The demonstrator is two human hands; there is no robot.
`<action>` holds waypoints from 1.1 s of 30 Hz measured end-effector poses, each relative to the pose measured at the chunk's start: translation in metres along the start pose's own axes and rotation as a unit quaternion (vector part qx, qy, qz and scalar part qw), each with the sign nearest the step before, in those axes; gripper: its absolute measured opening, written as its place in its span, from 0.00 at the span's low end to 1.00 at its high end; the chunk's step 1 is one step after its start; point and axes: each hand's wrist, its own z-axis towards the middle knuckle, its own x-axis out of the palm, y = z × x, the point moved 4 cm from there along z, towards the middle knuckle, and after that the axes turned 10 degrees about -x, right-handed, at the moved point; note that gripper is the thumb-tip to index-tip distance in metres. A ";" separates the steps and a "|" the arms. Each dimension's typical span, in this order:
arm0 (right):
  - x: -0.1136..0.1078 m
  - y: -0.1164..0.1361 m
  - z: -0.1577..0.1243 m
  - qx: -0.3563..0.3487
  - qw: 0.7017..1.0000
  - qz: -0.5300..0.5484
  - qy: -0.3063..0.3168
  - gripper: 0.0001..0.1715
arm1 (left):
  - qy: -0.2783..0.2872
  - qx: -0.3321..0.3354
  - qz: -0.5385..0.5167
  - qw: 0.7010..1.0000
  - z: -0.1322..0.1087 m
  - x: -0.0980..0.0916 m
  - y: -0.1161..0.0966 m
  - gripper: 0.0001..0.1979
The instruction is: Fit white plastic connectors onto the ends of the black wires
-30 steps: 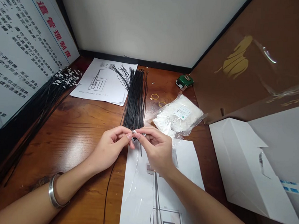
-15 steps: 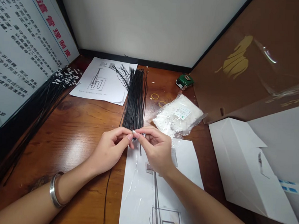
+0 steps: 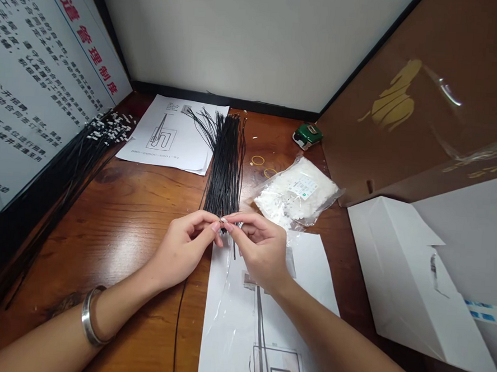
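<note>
Above the glossy wooden table (image 3: 137, 213), left hand (image 3: 183, 249) and right hand (image 3: 259, 248) fingers (image 3: 214, 227) clamp one thin black wire (image 3: 176, 327).

White connector (image 3: 223, 221): very small, pale, mostly covered; pinched where the thumb and forefinger tips of left hand (image 3: 183, 249) and right hand (image 3: 261, 246) meet, raised just above the surface. Orientation cannot be read. Single black wire (image 3: 177, 327): thin, comes out from under the left hand and runs in a gentle curve toward the near edge of view, lying flat on the surface. Bundle of black wires (image 3: 225, 168): dense, straight, laid lengthwise away from the person, near ends just behind the fingertips, far ends splaying loosely, some fanning left.
</note>
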 end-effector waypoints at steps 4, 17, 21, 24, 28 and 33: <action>-0.001 0.001 0.000 -0.015 1.000 0.001 -0.007 0.02 | 0.002 0.000 0.001 1.000 0.000 0.000 0.000 0.10; -0.001 0.001 0.001 -0.006 0.999 -0.028 0.014 0.05 | 0.006 -0.005 -0.010 1.000 0.000 0.000 -0.001 0.10; -0.002 0.002 0.001 -0.020 1.000 -0.015 -0.008 0.04 | 0.004 -0.010 -0.013 1.000 0.000 0.000 -0.003 0.09; -0.003 0.003 0.003 -0.057 0.998 -0.019 -0.024 0.03 | 0.008 -0.022 -0.025 0.999 0.001 0.000 -0.003 0.09; -0.002 0.000 0.002 -0.030 0.999 -0.006 -0.012 0.04 | 0.019 -0.034 -0.048 0.998 0.001 0.001 -0.003 0.08; -0.001 -0.001 0.000 -0.016 1.000 -0.006 0.003 0.04 | 0.017 -0.036 -0.058 0.998 0.001 0.001 -0.002 0.10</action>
